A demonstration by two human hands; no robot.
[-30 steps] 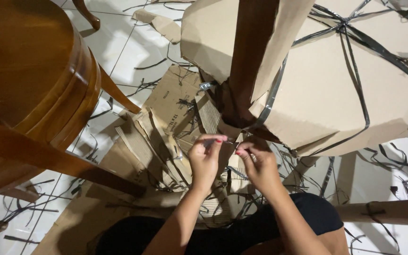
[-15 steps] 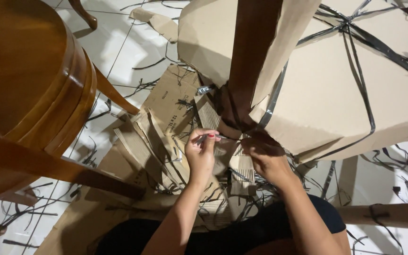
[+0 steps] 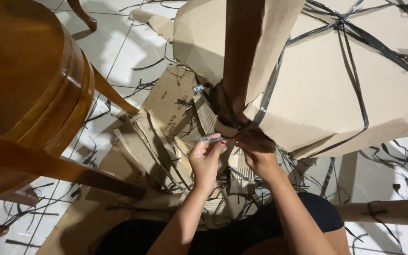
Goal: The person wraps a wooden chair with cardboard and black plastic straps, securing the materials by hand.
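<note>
A: Cardboard wrapping (image 3: 336, 94), brown and bound with crossing black straps (image 3: 355, 61), fills the upper right of the frame around a dark wooden leg (image 3: 242, 52). What occupies the left?

B: At the left edge, a polished wooden chair (image 3: 29, 80) with curved legs stands over the white tiled floor (image 3: 114, 42). Lower centre-left, torn cardboard scraps (image 3: 152, 141) and loose strap cuttings lie heaped on the tiles.

A: And the hands?

B: At centre, the left hand (image 3: 206, 160) has thumb and fingers pinched together on a thin, silvery blade-like tool (image 3: 204, 139), held level and pointing left; its exact kind cannot be told. Just right of it, the right hand (image 3: 258, 153) has its fingers closed at the lower edge of the wrapping, where the straps meet the leg; what exactly it grips is hidden in shadow.

A: How do the hands stand to each other?

B: Close together, nearly touching, directly beneath the wrapped leg. At far right, a second wrapped piece (image 3: 388, 212) lies low in the frame.
</note>
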